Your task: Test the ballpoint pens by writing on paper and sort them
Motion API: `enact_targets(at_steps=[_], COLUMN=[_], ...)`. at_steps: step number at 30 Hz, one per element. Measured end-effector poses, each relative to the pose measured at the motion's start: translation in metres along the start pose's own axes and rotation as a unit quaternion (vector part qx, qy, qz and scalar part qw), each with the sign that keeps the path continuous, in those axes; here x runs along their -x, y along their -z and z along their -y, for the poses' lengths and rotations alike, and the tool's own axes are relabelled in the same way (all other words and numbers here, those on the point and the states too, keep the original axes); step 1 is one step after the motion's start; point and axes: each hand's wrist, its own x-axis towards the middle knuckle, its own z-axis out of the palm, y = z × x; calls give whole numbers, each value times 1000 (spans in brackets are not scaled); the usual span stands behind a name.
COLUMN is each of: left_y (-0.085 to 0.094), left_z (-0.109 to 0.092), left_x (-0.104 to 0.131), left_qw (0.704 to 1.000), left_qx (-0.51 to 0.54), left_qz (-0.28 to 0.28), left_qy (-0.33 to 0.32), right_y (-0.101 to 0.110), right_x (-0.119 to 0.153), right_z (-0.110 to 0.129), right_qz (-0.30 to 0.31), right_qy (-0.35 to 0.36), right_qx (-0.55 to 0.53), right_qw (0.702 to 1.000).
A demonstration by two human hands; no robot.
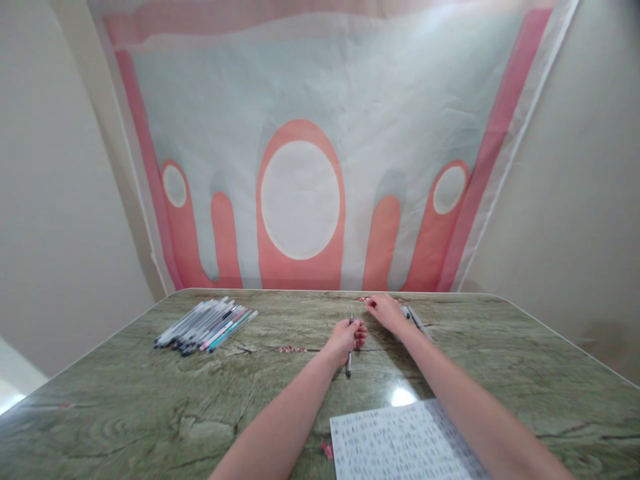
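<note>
My left hand (346,339) is closed around a pen (349,365). The pen stands nearly in line with my view, its dark end toward me and its thin tip showing above my fingers. Just to the right and farther back, my right hand (386,311) has its thumb and fingers drawn together in a pinch low over the table. Whatever lies between those fingertips, if anything, is too small to make out. Beside and partly behind my right wrist lie a few pens (419,323).
On the left of the wood-patterned table (150,413) lies a pile of many pens (207,325), mostly grey with some pink and blue. A sheet of handwriting (395,443) lies at the front, partly under my right forearm. Behind the table hangs a pink and grey patterned backdrop (310,80).
</note>
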Motion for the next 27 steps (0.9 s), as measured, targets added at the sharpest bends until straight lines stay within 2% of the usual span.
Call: enact_targets(at_steps=[7, 12, 17, 22, 24, 27], left_y=[0, 2, 2, 2, 2, 2], left_z=[-1, 0, 0, -1, -1, -2], left_x=[1, -1, -2, -1, -1, 0], left_qw=[1000, 1000, 1000, 1000, 1000, 1000], left_qx=[-2, -6, -4, -6, -5, -4], left_qz=[4, 6, 4, 9, 9, 10], left_qy=[-2, 4, 7, 5, 5, 8], right_y=[-6, -2, 4, 4, 6, 16], right_x=[2, 1, 4, 6, 4, 1], right_z=[-10, -22, -31, -28, -28, -38], right_qz=[-18, -26, 13, 51, 47, 29], right_qy=[-9, -12, 24, 44, 20, -67], right_qx=[14, -5, -46, -56, -64, -66], right_qw=[1000, 1000, 999, 996, 997, 995])
